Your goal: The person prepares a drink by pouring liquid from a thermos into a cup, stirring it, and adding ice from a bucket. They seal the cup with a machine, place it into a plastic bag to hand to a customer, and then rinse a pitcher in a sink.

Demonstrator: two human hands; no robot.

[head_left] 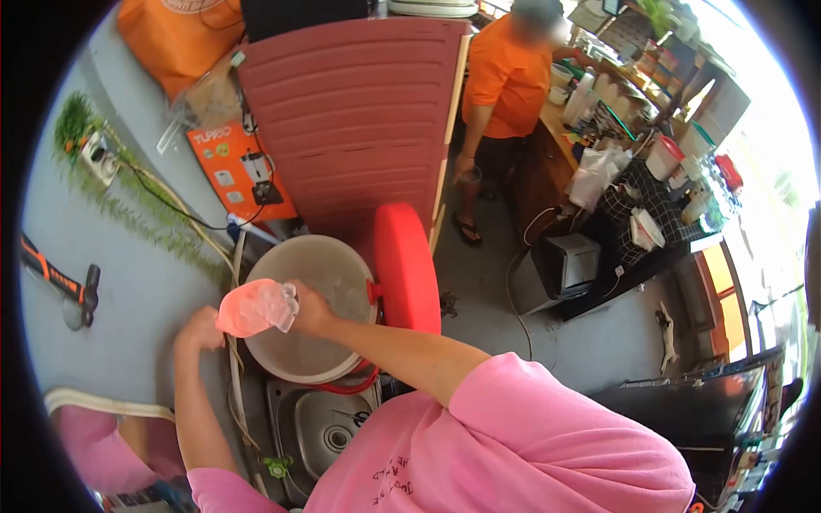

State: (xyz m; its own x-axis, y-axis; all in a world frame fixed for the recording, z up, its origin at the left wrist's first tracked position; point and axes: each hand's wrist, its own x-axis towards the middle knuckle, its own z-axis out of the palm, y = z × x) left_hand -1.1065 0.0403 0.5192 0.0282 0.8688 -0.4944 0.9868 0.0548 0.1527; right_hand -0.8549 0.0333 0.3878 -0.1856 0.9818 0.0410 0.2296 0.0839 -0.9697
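One pink container (238, 313) of ice (275, 306) lies lengthwise across one bucket (299, 363), mouth toward the right hand (313, 311), whose grip I cannot tell; the left hand (201, 329), beside the bucket, curls around the container's rear.

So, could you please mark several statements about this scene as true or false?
1. The pink container has ice in it. True.
2. The red lid covers the tub. False: the tub is open, with the red lid standing at its side.
3. The left hand is at the pink container's end away from the ice. True.
4. The hammer lies in the sink. False: the hammer is outside the sink, at the picture's left.
5. The other person wears an orange shirt. True.
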